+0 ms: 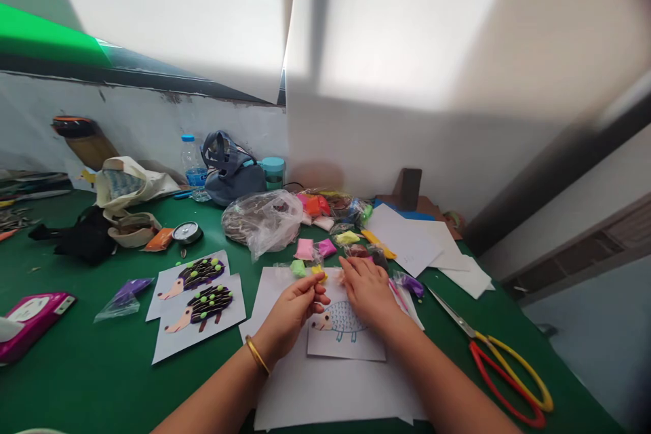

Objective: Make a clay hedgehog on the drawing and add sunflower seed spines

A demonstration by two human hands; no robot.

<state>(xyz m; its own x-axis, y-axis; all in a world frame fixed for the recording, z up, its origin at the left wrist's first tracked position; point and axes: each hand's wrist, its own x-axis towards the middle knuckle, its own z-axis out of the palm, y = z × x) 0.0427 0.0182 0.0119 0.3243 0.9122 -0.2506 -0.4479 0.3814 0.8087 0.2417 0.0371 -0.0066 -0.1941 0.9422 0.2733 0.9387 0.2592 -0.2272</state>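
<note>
While the left hand, a gold bangle on its wrist, pinches thumb and fingertips together on a scrap too small to identify, the right hand curls downward, its fingers bunched at the top edge of a white card; whether those fingers grip anything cannot be told. The white card, drawn with a hedgehog whose spines are blue lines, lies directly below both hands on a stack of white paper sheets, which rests on a green counter. Just above the card sit a lump of lime-green modelling clay, a bit of yellow clay and a pink clay block. To the left lie two finished paper hedgehog pictures, their dark bodies dotted with green balls. Scissors with red and yellow handles rest well to the right. Farther up the counter, a crumpled clear plastic bag sits near a blue-capped water bottle, a navy fabric bag and a teal cup, all against the wall.
</note>
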